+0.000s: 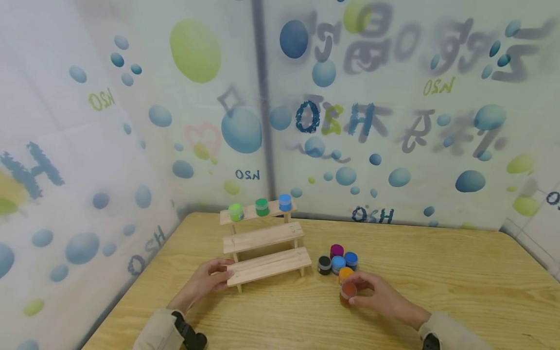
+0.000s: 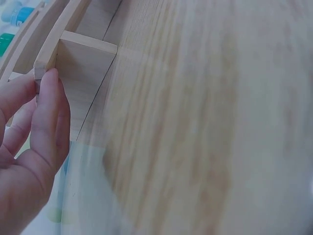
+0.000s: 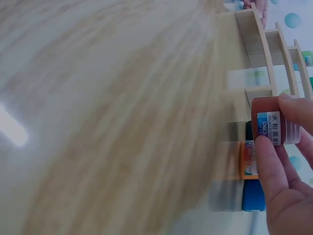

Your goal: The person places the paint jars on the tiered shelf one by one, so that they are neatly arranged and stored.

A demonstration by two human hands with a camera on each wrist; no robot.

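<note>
A brown paint jar (image 1: 348,290) with a white label is pinched between the thumb and fingers of my right hand (image 1: 385,300). In the right wrist view, that jar (image 3: 268,121) appears slightly raised from the tabletop. An orange paint jar (image 1: 345,275) stands just behind it, partly covered by my fingers. My left hand (image 1: 207,278) grips the left end of the bottom step of a three-step wooden rack (image 1: 269,266). The left wrist view shows thumb and fingers on that step's edge (image 2: 46,56). Light green (image 1: 236,212), dark green (image 1: 261,207) and blue (image 1: 285,202) jars stand on the top step.
Beside the orange jar, right of the rack, cluster black (image 1: 324,265), light blue (image 1: 338,265), dark blue (image 1: 351,261) and purple (image 1: 336,251) jars. The wooden table (image 1: 415,262) backs onto a printed curtain (image 1: 393,146).
</note>
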